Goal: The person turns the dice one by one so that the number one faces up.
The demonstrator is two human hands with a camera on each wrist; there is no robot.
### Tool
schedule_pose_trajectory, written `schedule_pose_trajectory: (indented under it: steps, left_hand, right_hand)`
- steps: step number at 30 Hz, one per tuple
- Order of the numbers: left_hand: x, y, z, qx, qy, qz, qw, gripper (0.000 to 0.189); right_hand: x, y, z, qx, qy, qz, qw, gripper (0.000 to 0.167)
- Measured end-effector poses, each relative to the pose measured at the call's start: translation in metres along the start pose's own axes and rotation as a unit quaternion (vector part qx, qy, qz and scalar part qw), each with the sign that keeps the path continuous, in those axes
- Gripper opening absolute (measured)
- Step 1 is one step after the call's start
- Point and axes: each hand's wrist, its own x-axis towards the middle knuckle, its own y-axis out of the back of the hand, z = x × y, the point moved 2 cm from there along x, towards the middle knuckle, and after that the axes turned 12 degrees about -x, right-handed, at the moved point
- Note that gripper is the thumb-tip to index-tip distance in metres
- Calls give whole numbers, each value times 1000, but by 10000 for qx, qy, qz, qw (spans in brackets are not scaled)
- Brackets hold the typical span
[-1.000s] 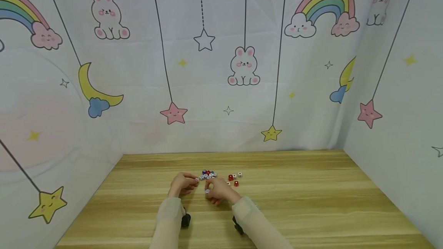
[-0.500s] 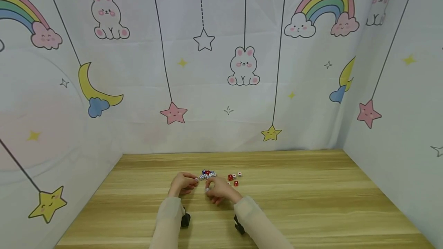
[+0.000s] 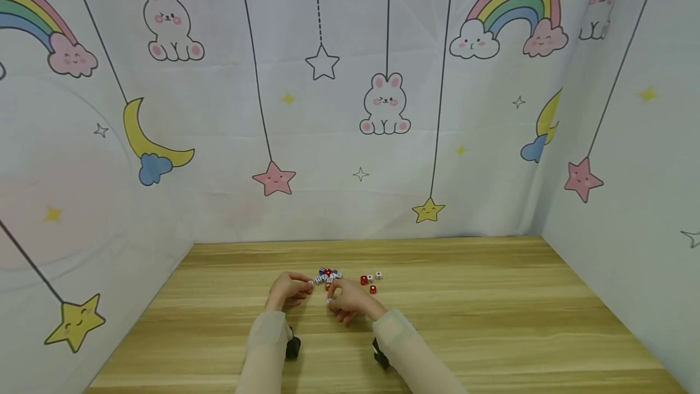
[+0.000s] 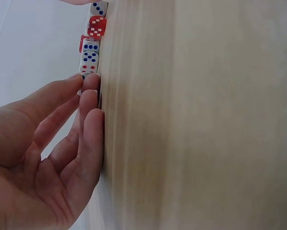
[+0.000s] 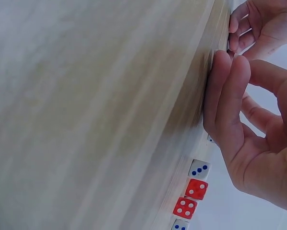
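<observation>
My left hand [image 3: 290, 289] rests on the table, its thumb and fingertips pinching a small white die [image 3: 310, 283]. In the left wrist view that left hand [image 4: 52, 148] mostly covers the die. My right hand [image 3: 351, 300] is just to the right, holding another white die [image 3: 330, 301] at its fingertips. The right wrist view shows the right hand [image 5: 254, 134] with thumb and fingers together, the die hidden. Beyond both hands lies a cluster of white, blue and red dice [image 3: 328, 272]. A reddish die [image 3: 328, 286] shows by the right index finger.
Right of the cluster lie loose dice, among them a red die [image 3: 373, 289] and a white die [image 3: 379, 275]. A wooden table [image 3: 492, 309] bears everything. Cartoon-printed white curtains [image 3: 339, 211] enclose its back and sides.
My right hand has shifted slightly right with its die, away from the left hand, and now covers a white die once visible beside it. The left hand has stayed put.
</observation>
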Motion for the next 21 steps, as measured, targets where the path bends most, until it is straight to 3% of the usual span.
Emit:
schedule_pose_trajectory:
  steps: [21]
  left_hand:
    - [3,0,-1,39,-13,18,10000,19]
  right_hand:
    - [-2,2,-1,-23,92,3,10000,5]
